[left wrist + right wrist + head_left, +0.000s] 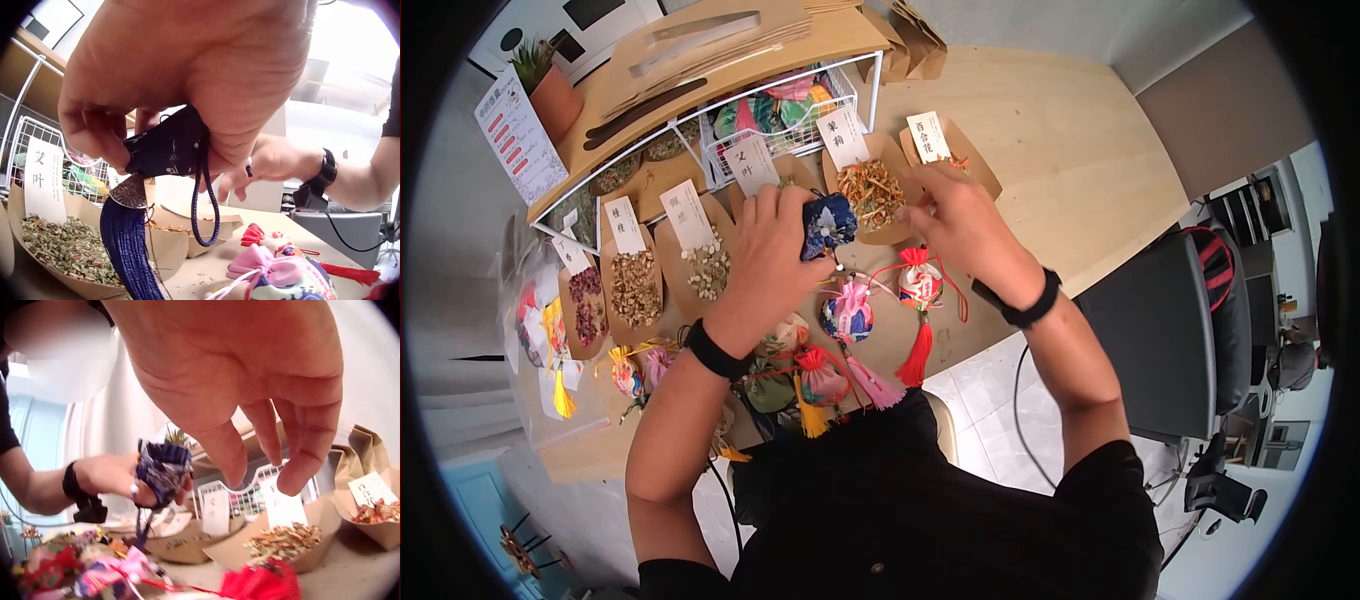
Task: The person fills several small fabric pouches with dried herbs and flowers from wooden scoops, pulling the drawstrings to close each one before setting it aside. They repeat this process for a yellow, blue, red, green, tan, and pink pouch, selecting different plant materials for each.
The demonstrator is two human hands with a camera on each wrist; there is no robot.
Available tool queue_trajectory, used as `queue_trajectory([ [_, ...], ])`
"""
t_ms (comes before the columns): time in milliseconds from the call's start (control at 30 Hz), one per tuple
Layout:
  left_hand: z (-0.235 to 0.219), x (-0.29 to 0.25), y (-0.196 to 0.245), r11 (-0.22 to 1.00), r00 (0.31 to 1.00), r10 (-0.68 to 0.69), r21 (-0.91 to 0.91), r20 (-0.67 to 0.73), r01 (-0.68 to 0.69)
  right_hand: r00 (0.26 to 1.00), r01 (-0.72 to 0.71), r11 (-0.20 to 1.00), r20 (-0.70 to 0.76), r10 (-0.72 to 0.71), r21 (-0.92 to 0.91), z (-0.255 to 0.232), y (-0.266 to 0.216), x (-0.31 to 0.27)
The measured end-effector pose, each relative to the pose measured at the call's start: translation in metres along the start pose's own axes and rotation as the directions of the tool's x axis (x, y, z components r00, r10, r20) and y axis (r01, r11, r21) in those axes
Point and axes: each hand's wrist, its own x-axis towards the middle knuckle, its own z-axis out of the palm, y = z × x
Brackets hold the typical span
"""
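Observation:
My left hand (762,250) grips a dark blue patterned sachet pouch (830,224) above the paper trays. From the pouch hang a blue tassel (128,247) with a silvery fan-shaped piece and a braided cord loop (206,234). In the right wrist view the pouch's gathered top is spread open. My right hand (972,222) hovers over the right-hand trays, with thumb and fingers apart and nothing between them. Below it sits a labelled tray of orange-brown dried herb pieces (870,190). A tray of green dried leaves (69,250) lies beneath the left hand.
Pink (847,312) and red-topped (920,285) sachets with tassels lie near the table's front edge. More labelled herb trays, including one of pale brown pieces (635,285), stand to the left. Behind are a wooden shelf (730,80) and a white wire basket (845,95) of colourful pouches.

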Motion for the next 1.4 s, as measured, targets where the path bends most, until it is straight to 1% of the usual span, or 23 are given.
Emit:
queue_trajectory([
  [67,0.001,0.007,-0.009,0.999,0.999,-0.014,-0.034,0.034,0.016,0.993,0.112,0.978,0.062,-0.103,-0.177,0.014,0.024,0.018],
  [133,0.002,0.013,-0.015,0.999,0.998,-0.029,-0.044,0.056,0.031,0.986,0.111,0.967,0.144,-0.079,-0.229,0.021,0.028,0.031],
  [267,0.006,0.019,-0.021,0.997,0.992,-0.065,-0.026,0.106,0.068,0.961,0.106,0.943,0.277,-0.015,-0.316,0.028,0.017,0.049],
  [367,0.013,0.025,-0.027,0.998,0.991,-0.066,-0.015,0.120,0.068,0.956,0.098,0.929,0.292,0.011,-0.358,0.040,0.027,0.059],
  [467,0.017,0.029,-0.029,0.998,0.990,-0.051,-0.028,0.128,0.055,0.961,0.095,0.926,0.277,0.011,-0.365,0.048,0.033,0.064],
  [567,0.021,0.032,-0.031,0.998,0.990,-0.055,-0.022,0.127,0.058,0.975,0.090,0.963,0.220,-0.033,-0.255,0.053,0.044,0.067],
  [667,0.020,0.034,-0.029,0.997,0.984,-0.074,-0.003,0.160,0.076,0.982,0.082,0.985,0.181,-0.054,-0.152,0.053,0.048,0.066],
  [767,0.016,0.038,-0.024,0.993,0.970,-0.118,0.011,0.213,0.119,0.985,0.114,0.984,0.142,-0.094,-0.135,0.056,0.056,0.066],
  [867,0.023,0.041,-0.029,0.995,0.977,-0.098,0.016,0.190,0.097,0.985,0.105,0.989,0.146,-0.090,-0.103,0.053,0.055,0.067],
  [967,0.033,0.044,-0.033,0.996,0.984,-0.090,0.042,0.156,0.084,0.990,0.119,0.989,0.083,-0.112,-0.090,0.049,0.051,0.064],
  [1067,0.033,0.047,-0.032,0.992,0.980,-0.110,0.072,0.165,0.099,0.993,0.090,0.995,0.076,-0.087,-0.035,0.035,0.037,0.060],
  [1167,0.037,0.049,-0.035,0.992,0.987,-0.096,0.093,0.126,0.085,0.995,0.091,0.994,0.037,-0.094,0.064,0.024,0.029,0.057],
  [1267,0.040,0.053,-0.032,0.991,0.984,-0.105,0.093,0.146,0.092,0.998,0.031,0.993,0.053,-0.037,0.118,0.012,0.014,0.055],
  [1400,0.044,0.059,-0.017,0.991,0.981,-0.115,0.092,0.157,0.101,0.992,0.069,0.996,0.102,-0.075,0.062,0.008,0.009,0.058],
])
